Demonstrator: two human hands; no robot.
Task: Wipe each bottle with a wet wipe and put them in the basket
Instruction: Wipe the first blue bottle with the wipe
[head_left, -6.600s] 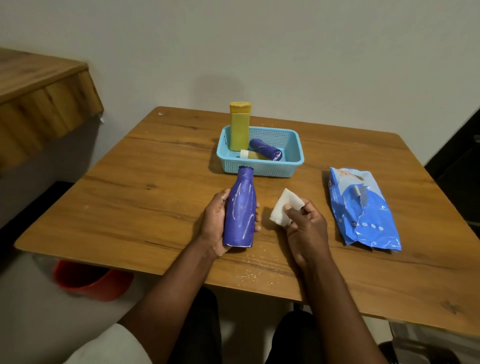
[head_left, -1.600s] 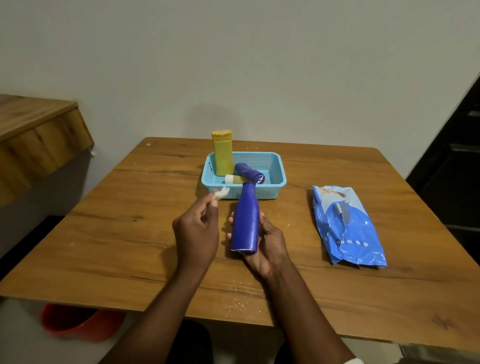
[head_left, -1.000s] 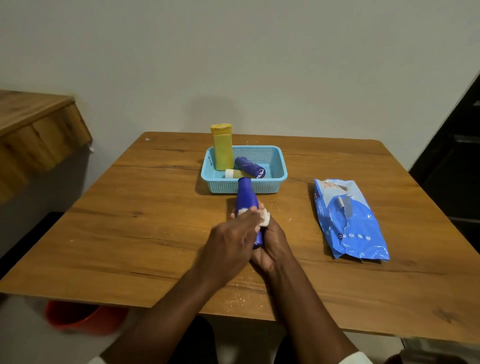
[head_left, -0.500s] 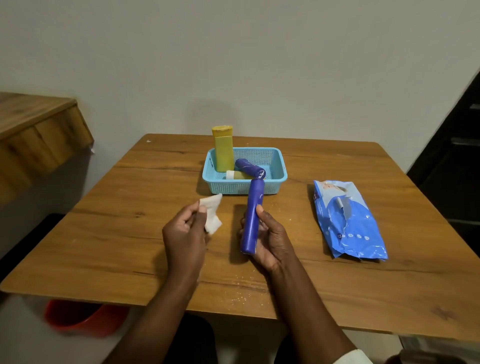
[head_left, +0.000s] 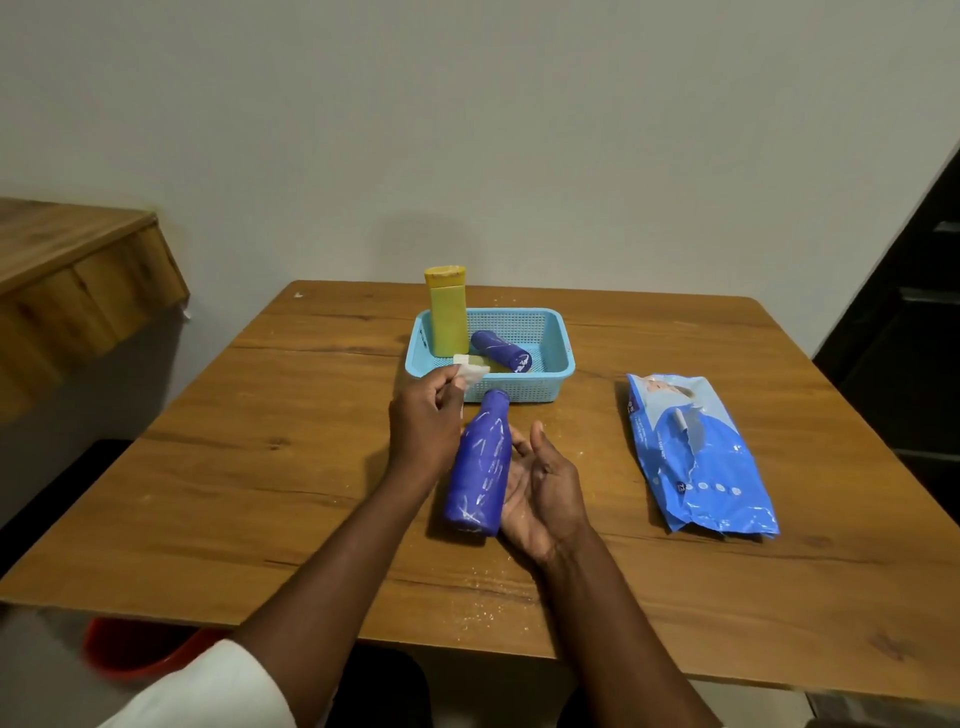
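Note:
A dark blue bottle with white streaks lies across the palm of my right hand, neck pointing away toward the basket. My left hand is just left of the bottle's neck, pinching a small white wet wipe between thumb and fingers. The light blue basket sits behind, holding an upright yellow bottle, a smaller blue bottle lying on its side, and a pale yellowish item partly hidden behind the wipe.
A blue pack of wet wipes lies on the wooden table to the right of my hands. A wooden ledge juts out at the left. A red bucket stands below the table's near-left edge.
The bottle has turned in my right hand from edge-on to showing its broad side. My left hand with the wipe moved right and forward, up to the bottle's neck.

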